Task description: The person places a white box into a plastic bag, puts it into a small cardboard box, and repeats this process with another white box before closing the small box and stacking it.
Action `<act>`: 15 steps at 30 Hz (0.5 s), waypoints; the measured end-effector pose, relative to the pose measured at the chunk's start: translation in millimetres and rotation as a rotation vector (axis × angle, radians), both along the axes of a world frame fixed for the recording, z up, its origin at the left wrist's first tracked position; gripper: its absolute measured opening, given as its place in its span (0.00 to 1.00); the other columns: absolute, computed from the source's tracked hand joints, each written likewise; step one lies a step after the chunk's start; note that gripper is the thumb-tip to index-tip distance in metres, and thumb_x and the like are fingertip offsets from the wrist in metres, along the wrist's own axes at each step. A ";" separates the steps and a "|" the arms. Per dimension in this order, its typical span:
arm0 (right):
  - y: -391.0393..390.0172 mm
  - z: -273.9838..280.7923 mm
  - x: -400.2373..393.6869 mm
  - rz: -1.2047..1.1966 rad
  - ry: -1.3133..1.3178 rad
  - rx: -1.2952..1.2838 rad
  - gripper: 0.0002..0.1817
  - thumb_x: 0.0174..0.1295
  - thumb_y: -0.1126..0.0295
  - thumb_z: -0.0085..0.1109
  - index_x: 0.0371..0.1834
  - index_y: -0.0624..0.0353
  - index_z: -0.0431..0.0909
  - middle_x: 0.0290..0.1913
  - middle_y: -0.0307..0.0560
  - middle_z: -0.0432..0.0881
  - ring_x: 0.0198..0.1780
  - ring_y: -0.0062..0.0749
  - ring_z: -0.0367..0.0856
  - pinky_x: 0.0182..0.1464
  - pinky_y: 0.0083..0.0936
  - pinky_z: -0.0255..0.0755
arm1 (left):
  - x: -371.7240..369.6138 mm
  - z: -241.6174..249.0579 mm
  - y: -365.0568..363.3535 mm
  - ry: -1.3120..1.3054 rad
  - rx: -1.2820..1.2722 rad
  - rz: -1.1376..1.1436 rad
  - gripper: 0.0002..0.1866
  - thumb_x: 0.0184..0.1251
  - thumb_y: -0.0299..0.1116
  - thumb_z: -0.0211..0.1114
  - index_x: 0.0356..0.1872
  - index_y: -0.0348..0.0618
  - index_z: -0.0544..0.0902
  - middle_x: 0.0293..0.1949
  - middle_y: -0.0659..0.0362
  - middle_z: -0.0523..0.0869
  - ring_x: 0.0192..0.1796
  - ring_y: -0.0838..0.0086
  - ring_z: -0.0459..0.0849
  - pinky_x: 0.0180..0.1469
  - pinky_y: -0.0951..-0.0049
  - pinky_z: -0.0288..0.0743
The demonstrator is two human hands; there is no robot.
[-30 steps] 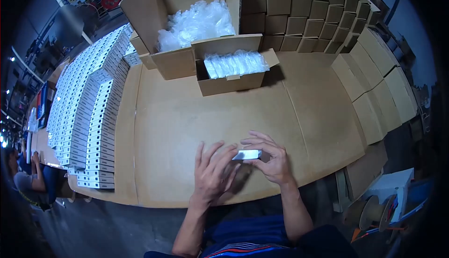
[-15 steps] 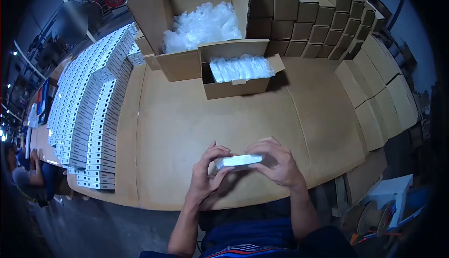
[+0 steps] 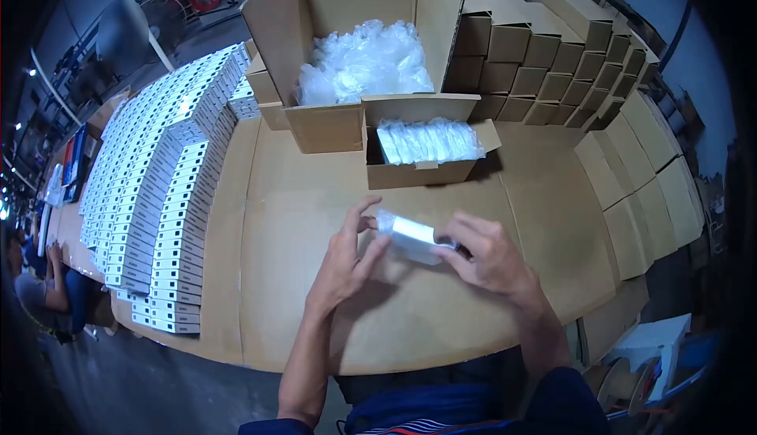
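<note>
- The pack (image 3: 415,234), a white block in clear film (image 3: 385,220), is between the hands above the table (image 3: 292,198); clock directions run from it, with the person at 6 o'clock.
- The left hand (image 3: 334,268), towards 8 o'clock, is narrow, with thumb and fingers on the filmed left end.
- The right hand (image 3: 495,255), towards 4 o'clock, pinches the right end, fingertips curled in. The pack tilts down slightly to that side.
- To wrap neatly, the left hand would best steady the block lightly while the right draws the film flat and snug. Pressure is better on the firm ends than on loose film, which could slip or crease. Any fold seems best smoothed along an edge.
- The small box (image 3: 418,176) is open at 12 o'clock. Filmed packs (image 3: 432,142) stand in a close row inside, with its back flap up and right flap splayed.
- The big box (image 3: 325,129), open between 11 and 12, holds a loose heap of clear film bags (image 3: 367,65).
- White boxes (image 3: 142,198) are stacked in long rows towards 9 and 10 o'clock.
- Brown cartons (image 3: 544,65) are piled at 1 o'clock, and more cartons (image 3: 631,206) lie between 2 and 3. Their contents cannot be told.
</note>
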State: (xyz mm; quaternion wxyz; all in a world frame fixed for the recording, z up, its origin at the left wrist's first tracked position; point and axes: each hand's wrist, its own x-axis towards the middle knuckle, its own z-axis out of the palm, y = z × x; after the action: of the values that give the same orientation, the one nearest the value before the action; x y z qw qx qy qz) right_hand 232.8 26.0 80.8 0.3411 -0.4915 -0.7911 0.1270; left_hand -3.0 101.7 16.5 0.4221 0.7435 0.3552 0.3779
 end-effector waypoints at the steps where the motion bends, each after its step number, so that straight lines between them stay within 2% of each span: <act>1: 7.9 2.9 -2.1 -0.065 0.031 0.028 0.12 0.59 0.76 0.73 0.44 0.61 0.81 0.38 0.51 0.83 0.35 0.49 0.85 0.37 0.40 0.79 | 2.5 3.3 8.9 0.013 -0.067 0.057 0.27 0.77 0.34 0.63 0.73 0.42 0.69 0.52 0.41 0.86 0.56 0.49 0.86 0.62 0.54 0.75; 2: 17.8 6.2 -5.2 -0.137 0.059 0.066 0.12 0.59 0.76 0.73 0.44 0.62 0.81 0.38 0.51 0.83 0.34 0.48 0.85 0.36 0.39 0.79 | 4.7 6.3 17.6 0.027 -0.133 0.113 0.26 0.80 0.36 0.59 0.74 0.42 0.69 0.50 0.38 0.86 0.56 0.46 0.85 0.61 0.51 0.75; 3: 28.7 9.4 -9.0 -0.208 0.088 0.103 0.12 0.59 0.76 0.73 0.43 0.62 0.82 0.38 0.52 0.83 0.33 0.47 0.85 0.36 0.38 0.79 | 9.3 3.6 26.4 0.140 -0.095 0.167 0.27 0.81 0.35 0.57 0.77 0.45 0.67 0.54 0.39 0.84 0.57 0.46 0.83 0.63 0.51 0.74; 6: 66.9 8.4 -23.8 -0.338 0.195 0.224 0.11 0.59 0.76 0.73 0.43 0.63 0.82 0.37 0.52 0.84 0.31 0.44 0.84 0.32 0.37 0.78 | 16.7 -7.1 55.5 0.450 0.376 0.203 0.29 0.79 0.31 0.59 0.79 0.45 0.66 0.58 0.41 0.82 0.55 0.46 0.83 0.60 0.53 0.75; 7: 79.8 7.5 -30.4 -0.367 0.200 0.268 0.11 0.59 0.76 0.73 0.43 0.63 0.81 0.37 0.53 0.84 0.30 0.44 0.84 0.31 0.37 0.78 | 18.8 -15.2 64.1 0.448 0.502 0.216 0.31 0.78 0.31 0.59 0.80 0.45 0.65 0.56 0.42 0.81 0.53 0.46 0.81 0.59 0.51 0.75; 8: 91.6 5.9 -37.2 -0.397 0.206 0.310 0.12 0.59 0.76 0.73 0.43 0.63 0.81 0.37 0.53 0.84 0.30 0.44 0.84 0.31 0.37 0.77 | 19.4 -21.5 69.2 0.425 0.475 0.208 0.31 0.78 0.30 0.59 0.80 0.45 0.64 0.56 0.42 0.81 0.53 0.45 0.81 0.59 0.51 0.75; 9: 102.8 3.7 -43.6 -0.425 0.245 0.241 0.12 0.60 0.76 0.72 0.44 0.63 0.81 0.38 0.54 0.84 0.33 0.48 0.85 0.34 0.39 0.78 | 20.5 -24.1 73.0 0.399 0.449 0.199 0.31 0.78 0.30 0.59 0.80 0.45 0.64 0.56 0.42 0.81 0.53 0.45 0.81 0.59 0.51 0.75; 10: 118.4 -6.7 -47.0 -0.418 0.208 0.336 0.11 0.61 0.76 0.70 0.45 0.63 0.81 0.39 0.55 0.84 0.37 0.54 0.85 0.38 0.43 0.79 | 21.8 -23.0 75.0 0.373 0.423 0.187 0.31 0.78 0.30 0.59 0.80 0.45 0.64 0.56 0.42 0.81 0.53 0.45 0.81 0.59 0.51 0.75; 12: 136.0 -15.9 -57.0 -0.432 0.197 0.319 0.11 0.61 0.76 0.69 0.45 0.63 0.80 0.40 0.56 0.84 0.40 0.59 0.84 0.41 0.46 0.79 | 20.5 -23.9 73.9 0.322 0.327 0.172 0.32 0.77 0.27 0.59 0.80 0.43 0.63 0.58 0.41 0.82 0.55 0.45 0.81 0.61 0.51 0.75; 15: 158.1 -27.1 -67.0 -0.463 0.143 0.461 0.10 0.59 0.78 0.71 0.42 0.64 0.81 0.34 0.51 0.83 0.24 0.39 0.80 0.27 0.32 0.74 | 16.3 -31.7 73.2 0.273 0.243 0.167 0.32 0.76 0.24 0.58 0.79 0.41 0.62 0.60 0.42 0.83 0.58 0.46 0.80 0.63 0.51 0.74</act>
State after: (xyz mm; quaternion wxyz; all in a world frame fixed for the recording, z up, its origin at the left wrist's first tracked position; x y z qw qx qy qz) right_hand 165.8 184.1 53.7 0.5179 -0.5577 -0.6405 -0.1021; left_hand 13.2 175.0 -15.2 0.2443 0.8013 0.4214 0.3473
